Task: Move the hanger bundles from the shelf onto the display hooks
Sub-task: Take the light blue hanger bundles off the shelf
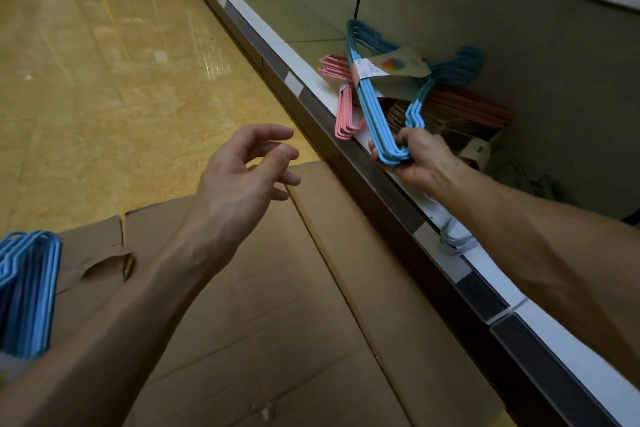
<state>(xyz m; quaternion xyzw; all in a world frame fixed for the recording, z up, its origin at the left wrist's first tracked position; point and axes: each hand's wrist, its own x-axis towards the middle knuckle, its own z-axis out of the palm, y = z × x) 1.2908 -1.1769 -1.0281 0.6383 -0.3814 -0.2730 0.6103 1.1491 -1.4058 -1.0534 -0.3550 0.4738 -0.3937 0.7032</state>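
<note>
— Down at the near left edge, what sits there?
— One blue hanger stack, beside a flattened cardboard box that covers the floor under both forearms.

— And the left hand?
— The left hand hovers over the cardboard, fingers loosely curled, holding nothing.

— The right one?
— The right hand grips the lower corner of a blue hanger bundle, banded with a paper label, tilted up over the shelf edge.

— Farther in?
— Pink hangers lie on the shelf just beside it, with reddish-brown bundles behind, nearer the back panel.
</note>
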